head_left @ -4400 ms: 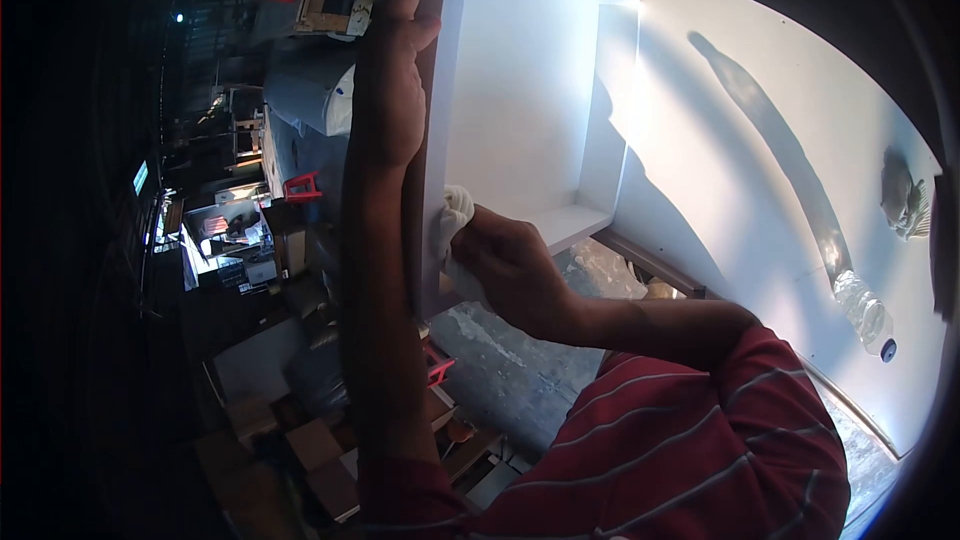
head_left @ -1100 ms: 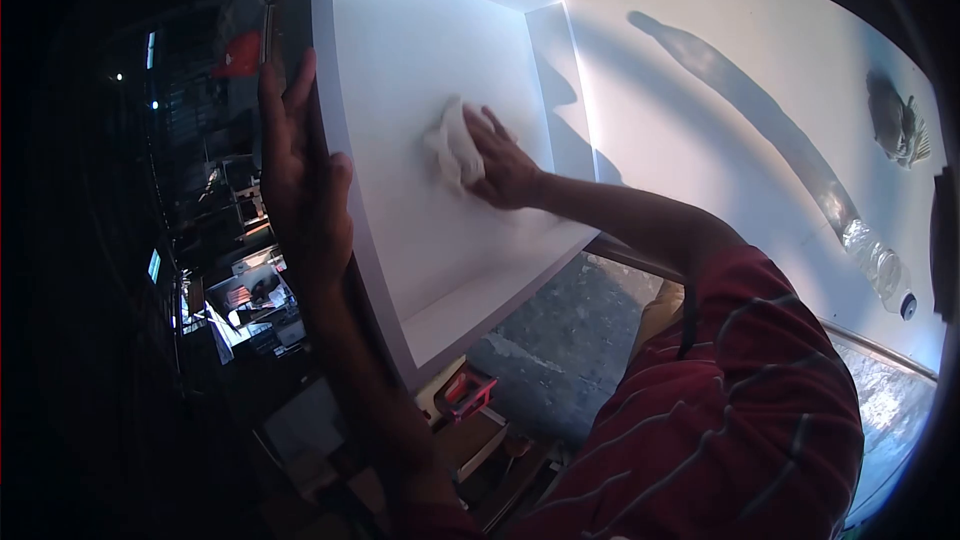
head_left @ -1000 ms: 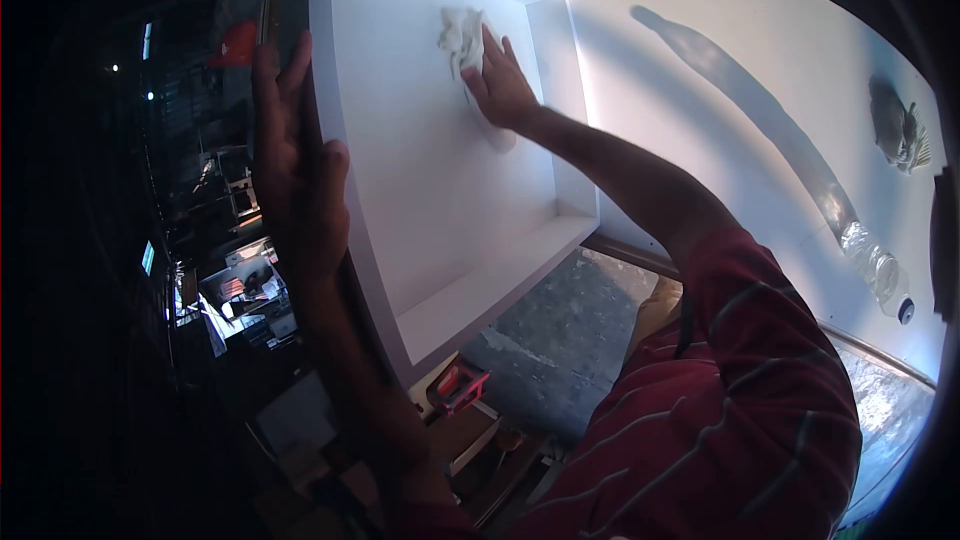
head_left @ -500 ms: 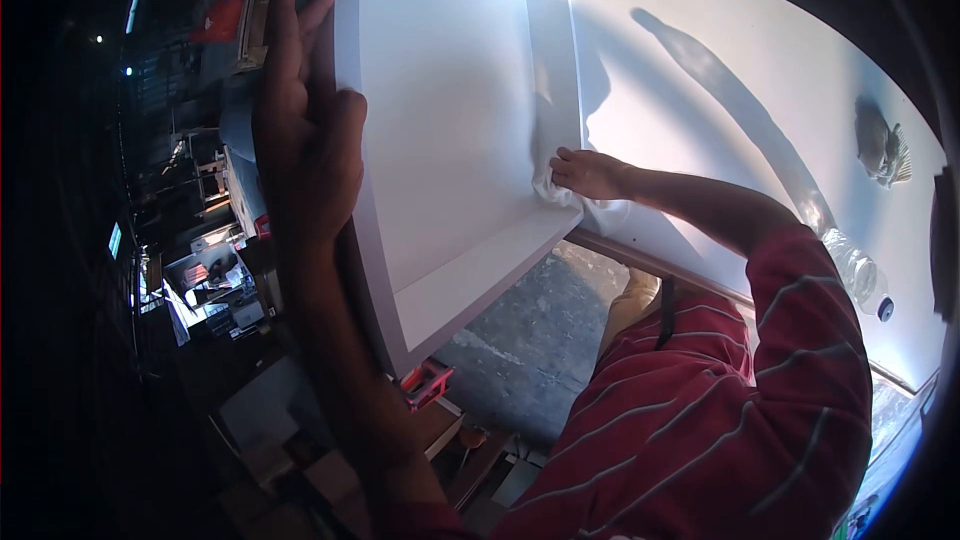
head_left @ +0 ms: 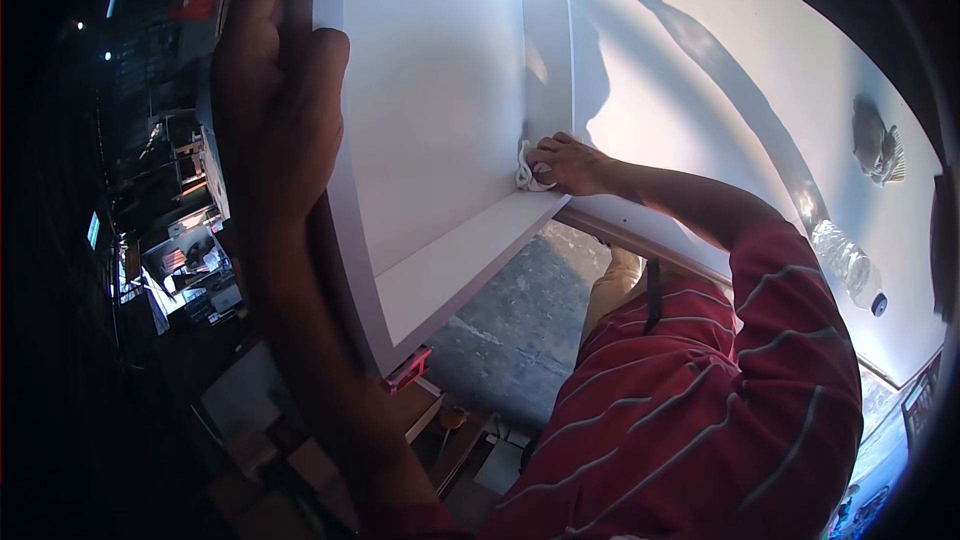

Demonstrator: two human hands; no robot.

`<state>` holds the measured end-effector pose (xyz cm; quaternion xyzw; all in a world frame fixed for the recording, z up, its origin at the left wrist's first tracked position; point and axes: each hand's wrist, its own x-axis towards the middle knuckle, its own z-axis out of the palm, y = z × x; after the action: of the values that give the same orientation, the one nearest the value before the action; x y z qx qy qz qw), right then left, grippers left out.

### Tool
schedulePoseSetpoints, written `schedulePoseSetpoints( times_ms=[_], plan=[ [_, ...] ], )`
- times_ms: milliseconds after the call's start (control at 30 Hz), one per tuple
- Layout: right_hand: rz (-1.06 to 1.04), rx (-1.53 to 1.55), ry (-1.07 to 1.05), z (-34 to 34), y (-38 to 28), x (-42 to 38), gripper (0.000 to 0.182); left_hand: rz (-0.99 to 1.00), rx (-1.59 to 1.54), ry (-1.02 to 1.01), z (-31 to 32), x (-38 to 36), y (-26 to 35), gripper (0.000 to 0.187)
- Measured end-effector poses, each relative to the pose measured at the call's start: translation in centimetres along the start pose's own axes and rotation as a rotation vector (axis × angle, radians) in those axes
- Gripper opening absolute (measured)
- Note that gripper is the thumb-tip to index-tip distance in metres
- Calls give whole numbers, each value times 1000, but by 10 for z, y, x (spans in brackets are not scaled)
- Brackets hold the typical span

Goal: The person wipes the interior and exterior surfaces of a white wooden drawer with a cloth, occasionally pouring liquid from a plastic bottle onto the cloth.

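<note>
A white box-like frame (head_left: 440, 90) with raised sides is tilted in front of me, its near corner resting by a white board (head_left: 690, 110). My left hand (head_left: 285, 90) grips the frame's left side, thumb over the rim and the other fingers along its outer face. Inside the frame's lower right corner, my right hand (head_left: 570, 164) presses a crumpled white cloth (head_left: 530, 168), fingers curled over it.
On the white board lie a clear plastic bottle (head_left: 848, 262) with a dark cap and a small brush-like item (head_left: 880, 152). A red object (head_left: 408, 368) is beneath the frame, above a grey floor (head_left: 495, 350). Cluttered shelving stands at the left.
My right hand and the cloth have moved left, deeper into the frame's corner. The frame and my left hand appear shifted slightly left and up in view.
</note>
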<state>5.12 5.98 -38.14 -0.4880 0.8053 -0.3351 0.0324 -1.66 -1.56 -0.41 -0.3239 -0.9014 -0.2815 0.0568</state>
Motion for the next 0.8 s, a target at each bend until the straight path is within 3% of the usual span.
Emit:
schedulePoseSetpoints(
  times_ms=[100,133,200,233,300,333,400,433,600,633,733,767,800],
  plan=[
    [-20,-193,-142,-18,15,7,22,78,-4,29,-11,-1,-41,78],
    [35,-194,7,-20,35,8,25,82,-6,31,-8,0,-33,78],
    [327,-291,187,-34,70,20,34,22,95,29,-1,0,-6,81],
    [485,-279,159,-45,72,27,35,16,96,32,-3,-2,-8,81],
    [469,50,179,-46,52,36,36,57,-18,1,-6,-2,-19,79],
    [329,64,186,-22,38,32,38,63,-17,3,-3,-1,-23,79],
    [156,124,-87,-1,-1,22,25,-56,-114,126,1,-2,-28,76],
    [26,38,41,9,-13,10,22,-58,-116,128,1,-2,-28,76],
    [-20,-103,-250,-15,-1,8,20,68,144,-1,-8,0,-23,70],
    [-13,-106,-252,-22,5,6,20,73,139,0,-9,1,-24,70],
    [1,17,-558,-45,19,0,18,79,43,10,-3,0,-36,72],
    [85,67,-570,-53,23,3,19,159,-815,74,7,-1,-51,75],
    [140,141,-435,-64,24,6,20,228,-1673,139,13,-3,-59,79]
  ],
)
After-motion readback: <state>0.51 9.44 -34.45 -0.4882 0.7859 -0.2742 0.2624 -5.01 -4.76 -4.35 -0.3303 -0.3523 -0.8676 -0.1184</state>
